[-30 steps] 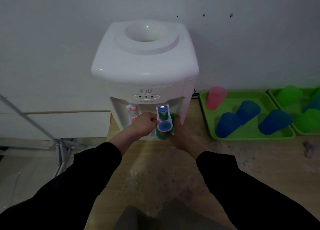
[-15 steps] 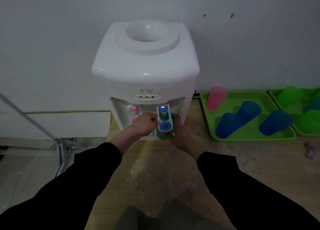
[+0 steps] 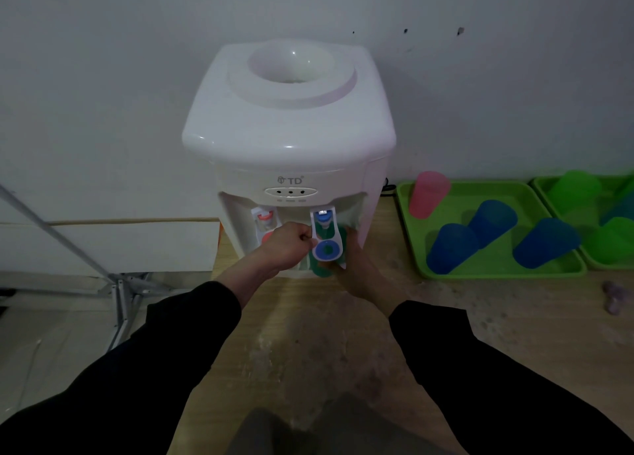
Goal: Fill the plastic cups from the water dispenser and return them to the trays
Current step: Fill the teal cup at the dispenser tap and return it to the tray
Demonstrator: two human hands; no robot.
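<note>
- A white plastic tabletop water dispenser (image 3: 288,128) stands on the pale wooden worktop (image 3: 308,344), its back against the grey wall (image 3: 103,77) and its left side near the worktop's left edge.
- The left hand (image 3: 286,245) is curled into a loose fist, fingers closed on the left edge of the white-and-blue cold-water tap lever (image 3: 326,236) in the dispenser's recess.
- The right hand (image 3: 356,269) is wrapped around a green plastic cup (image 3: 322,265) under that lever; the hand and lever hide most of the cup, so only part of its green wall shows.
- A red hot-water tap (image 3: 264,221) sits just left of the left hand, untouched.
- To the right of the dispenser, a green plastic tray (image 3: 494,269) lies on the worktop, close to the dispenser's side but apart from it. It holds a pink plastic cup (image 3: 429,193) at its back-left corner and three blue plastic cups (image 3: 494,221).
- A second green tray (image 3: 545,186) butts against the first tray's right edge and is cut off by the frame; it holds green cups (image 3: 576,186) and something blue.
- Bare worktop lies open between the forearms and in front of the trays.
- A small purplish object (image 3: 615,296), too blurred to identify, lies in front of the trays near the right edge.
- Left of the worktop's edge, a grey metal stand leg (image 3: 118,283) slants down to the floor.
</note>
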